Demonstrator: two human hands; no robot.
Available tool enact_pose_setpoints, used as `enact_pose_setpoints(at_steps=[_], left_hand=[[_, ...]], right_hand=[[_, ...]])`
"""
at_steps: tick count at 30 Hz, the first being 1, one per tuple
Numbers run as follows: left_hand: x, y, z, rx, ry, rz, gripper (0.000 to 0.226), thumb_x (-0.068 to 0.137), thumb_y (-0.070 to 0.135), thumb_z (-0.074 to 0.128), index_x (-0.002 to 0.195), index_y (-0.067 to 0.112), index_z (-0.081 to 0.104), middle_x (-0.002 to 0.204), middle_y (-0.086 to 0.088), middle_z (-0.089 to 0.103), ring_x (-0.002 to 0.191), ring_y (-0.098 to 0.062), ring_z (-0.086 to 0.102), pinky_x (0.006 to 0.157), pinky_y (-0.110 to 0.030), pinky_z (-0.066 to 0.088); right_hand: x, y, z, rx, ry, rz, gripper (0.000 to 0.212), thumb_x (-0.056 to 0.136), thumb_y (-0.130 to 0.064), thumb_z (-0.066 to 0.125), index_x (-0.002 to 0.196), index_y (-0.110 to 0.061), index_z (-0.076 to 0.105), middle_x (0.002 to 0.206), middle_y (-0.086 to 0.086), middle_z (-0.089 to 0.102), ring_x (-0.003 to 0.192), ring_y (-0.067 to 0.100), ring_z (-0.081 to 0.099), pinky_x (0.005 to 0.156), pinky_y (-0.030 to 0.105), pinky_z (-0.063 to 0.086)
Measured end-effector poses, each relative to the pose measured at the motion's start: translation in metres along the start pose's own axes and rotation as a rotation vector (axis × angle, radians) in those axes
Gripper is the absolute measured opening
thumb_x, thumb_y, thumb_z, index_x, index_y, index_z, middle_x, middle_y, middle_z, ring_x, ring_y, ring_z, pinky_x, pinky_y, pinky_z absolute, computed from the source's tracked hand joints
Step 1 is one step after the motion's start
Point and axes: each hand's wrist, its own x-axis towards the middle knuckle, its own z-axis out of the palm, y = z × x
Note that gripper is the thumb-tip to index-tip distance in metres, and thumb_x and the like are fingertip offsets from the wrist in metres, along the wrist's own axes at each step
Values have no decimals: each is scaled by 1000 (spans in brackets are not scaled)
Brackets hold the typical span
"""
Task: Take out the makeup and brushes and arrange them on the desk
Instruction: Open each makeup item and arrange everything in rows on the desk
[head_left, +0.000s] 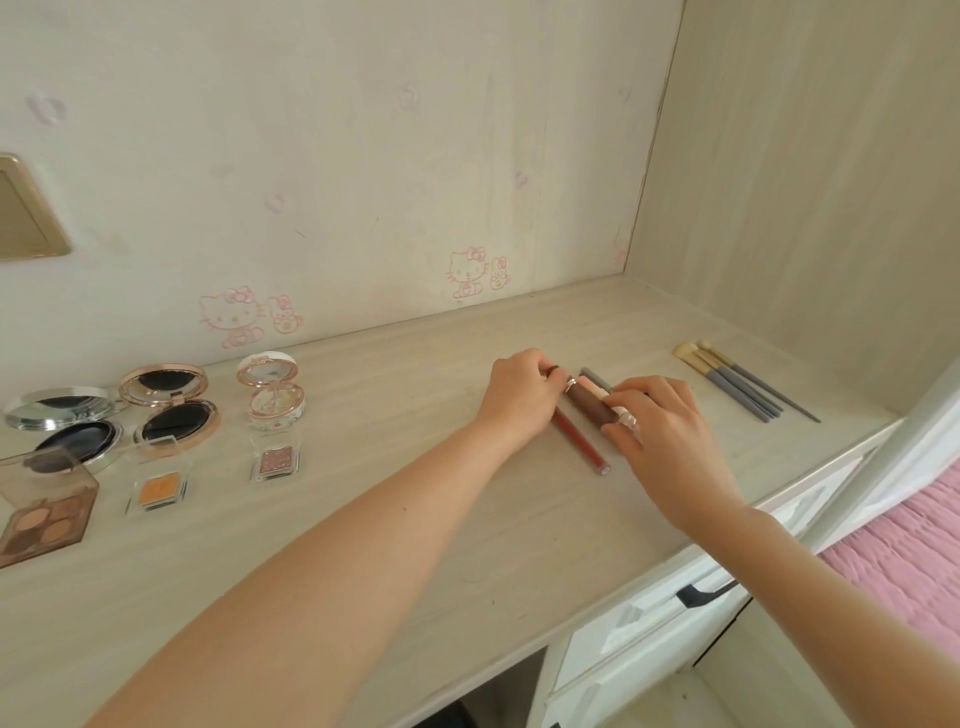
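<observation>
Several lip gloss tubes lie side by side on the pale desk (363, 519): a red one (579, 441), a brown one (589, 405), a pale one (595, 387) and a grey stick (592, 373). My left hand (522, 397) pinches the far ends of the tubes. My right hand (665, 431) holds their near ends. Several grey-handled brushes (737, 382) lie in a row at the right. Open compacts (171, 402) (62, 423) (270, 389) and eyeshadow pans (156, 488) (275, 462) (44, 514) stand at the left.
A wall with pink cartoon stickers (467, 273) backs the desk. A side panel (805, 182) closes the right end. White drawers with a black handle (701, 595) sit under the desk edge, and a pink bedcover (904, 561) lies at the lower right.
</observation>
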Motion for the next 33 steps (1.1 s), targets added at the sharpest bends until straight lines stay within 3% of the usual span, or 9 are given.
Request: enact_pose_setpoints(at_steps=[5,9,13,16,18,20,23,27,33], left_hand=[[-14,10,-22,-247,62,-62,19,88,27,63,99,11,66,97,-2,69,93,-18,62,76,-27,44],[-34,15,-49,-438,63,-87,15,87,20,67,95,8,64,95,-12,72,92,-27,67,87,-44,54],[-55,17,-75,-495,85,-44,11,84,16,71,90,11,63,91,-13,73,85,-25,68,88,-45,54],[-71,13,-94,-459,115,-10,14,82,17,73,92,11,64,89,-7,74,83,-18,68,88,-40,54],[-82,8,-107,-441,131,8,16,82,17,73,94,11,64,87,-5,74,77,-11,66,88,-37,54],[-93,0,-123,-431,143,13,17,82,17,73,95,10,63,86,-5,74,76,-10,66,86,-35,54],[-112,-14,-147,-453,146,13,17,82,10,73,94,7,62,86,-11,74,77,-22,70,80,-36,58],[-139,-38,-175,-404,127,-22,17,80,3,72,91,5,60,85,-8,74,72,-24,73,76,-31,59],[-175,-69,-204,-196,133,-108,24,76,7,73,92,22,64,89,9,74,73,-11,72,76,-28,54]], right_hand=[[2,-13,-6,153,46,44,25,86,-11,66,111,-15,64,112,-2,63,107,20,50,83,24,36],[4,-31,-7,321,74,104,26,89,-6,58,111,-20,57,108,-4,60,96,18,58,77,32,47],[3,-53,-5,414,34,123,24,90,-14,55,111,-25,49,101,-10,59,90,14,60,73,38,53],[3,-72,-3,439,-38,123,34,90,-17,59,120,-27,46,104,-11,58,88,-1,58,68,16,44],[3,-87,-1,425,-65,77,32,91,-25,58,121,-27,48,103,-15,56,88,-8,53,70,10,39],[3,-103,0,427,-76,3,26,93,-26,56,119,-24,53,102,-13,56,89,-4,52,77,17,45],[5,-123,2,453,-139,-72,20,96,-20,53,114,-21,59,100,-8,58,92,8,55,82,32,49],[5,-150,7,443,-174,-173,21,95,-16,55,113,-21,61,101,-7,60,90,10,55,81,32,49],[1,-195,11,356,-232,-303,23,93,-13,58,115,-16,61,106,-5,58,98,18,55,84,33,46]])
